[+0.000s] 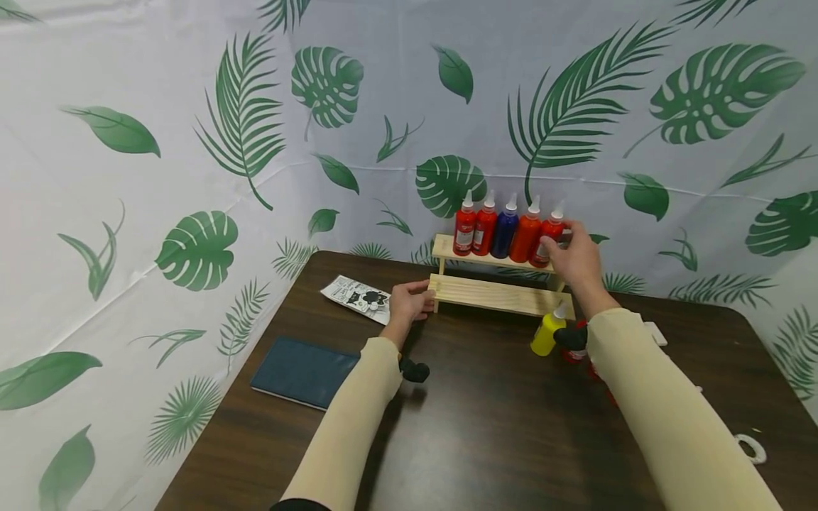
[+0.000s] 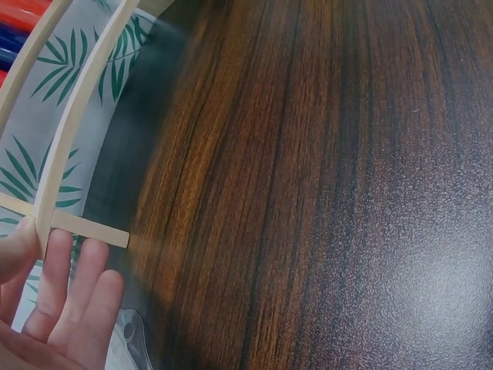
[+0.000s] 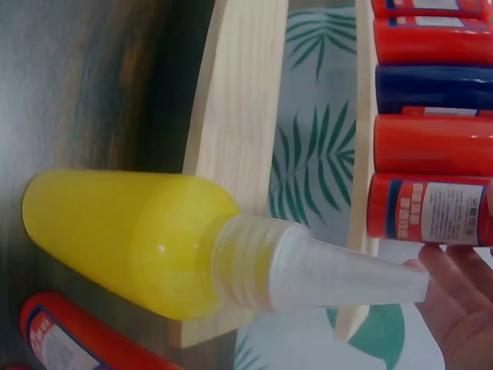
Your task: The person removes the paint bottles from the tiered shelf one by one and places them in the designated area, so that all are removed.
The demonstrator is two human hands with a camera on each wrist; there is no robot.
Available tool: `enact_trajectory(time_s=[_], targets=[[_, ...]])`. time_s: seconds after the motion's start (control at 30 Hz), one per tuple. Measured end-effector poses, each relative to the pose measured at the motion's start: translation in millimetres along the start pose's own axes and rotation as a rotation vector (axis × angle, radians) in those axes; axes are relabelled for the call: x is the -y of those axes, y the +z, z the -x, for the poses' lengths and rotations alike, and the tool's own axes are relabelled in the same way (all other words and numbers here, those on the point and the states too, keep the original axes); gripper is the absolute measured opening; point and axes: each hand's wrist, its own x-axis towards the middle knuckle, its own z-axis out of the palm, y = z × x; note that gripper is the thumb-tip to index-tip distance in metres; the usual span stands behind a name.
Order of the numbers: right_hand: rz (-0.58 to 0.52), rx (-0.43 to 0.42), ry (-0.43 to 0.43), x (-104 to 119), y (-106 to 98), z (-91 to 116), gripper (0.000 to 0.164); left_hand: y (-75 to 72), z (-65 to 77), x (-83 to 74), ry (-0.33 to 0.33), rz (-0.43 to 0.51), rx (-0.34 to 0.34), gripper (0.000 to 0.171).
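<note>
A two-step wooden rack (image 1: 501,293) stands at the back of the table. My left hand (image 1: 407,304) pinches the left end of its lower step, thumb above and fingers (image 2: 58,270) beneath. Lined up on the upper step are several bottles with white nozzle tips: two red ones at the left, a blue bottle (image 1: 505,233), an orange-red bottle (image 1: 525,235) and a red bottle (image 1: 549,238) at the right end. My right hand (image 1: 578,262) grips that end bottle from its right side, thumb across its front. Its label (image 3: 451,214) shows in the right wrist view.
Before the rack's right end stands a yellow bottle (image 1: 546,335), with more red bottles (image 3: 77,339) beside it, partly hidden by my right sleeve. A printed white packet (image 1: 358,297) and a dark blue notebook (image 1: 303,372) lie at left. A white ring (image 1: 753,448) lies far right.
</note>
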Motion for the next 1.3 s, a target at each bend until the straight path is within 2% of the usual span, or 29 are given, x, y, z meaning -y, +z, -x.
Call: enact_trajectory(time_s=[0.2, 0.3, 0.5, 0.6, 0.77, 0.93, 1.13, 1.3], targets=[[-0.056, -0.05, 0.002, -2, -7, 11, 0.061, 1.1, -1.4, 0.2, -0.013, 0.001, 0.004, 0.03], [-0.129, -0.065, 0.015, 0, -17, 22, 0.062, 0.5, -0.5, -0.3, -0.011, 0.005, 0.006, 0.031], [-0.308, -0.068, 0.079, 6, -45, 63, 0.065, -1.6, 0.7, -1.6, 0.005, 0.013, 0.01, 0.031], [-0.317, -0.075, 0.067, 5, -56, 88, 0.065, -1.7, -0.1, -1.5, -0.007, 0.007, 0.018, 0.03], [-0.277, 0.013, -0.046, -12, -64, 123, 0.062, -1.3, -1.2, -0.7, -0.021, 0.005, 0.021, 0.03], [-0.192, 0.083, -0.186, -38, -52, 149, 0.052, -1.4, 0.6, -0.4, -0.01, 0.014, 0.022, 0.029], [-0.033, 0.101, -0.167, -65, -27, 163, 0.056, -3.0, 4.4, -0.7, 0.009, 0.027, 0.022, 0.029], [-0.002, 0.09, -0.124, -82, -10, 168, 0.056, -3.2, 5.7, -2.3, 0.017, 0.029, 0.026, 0.029]])
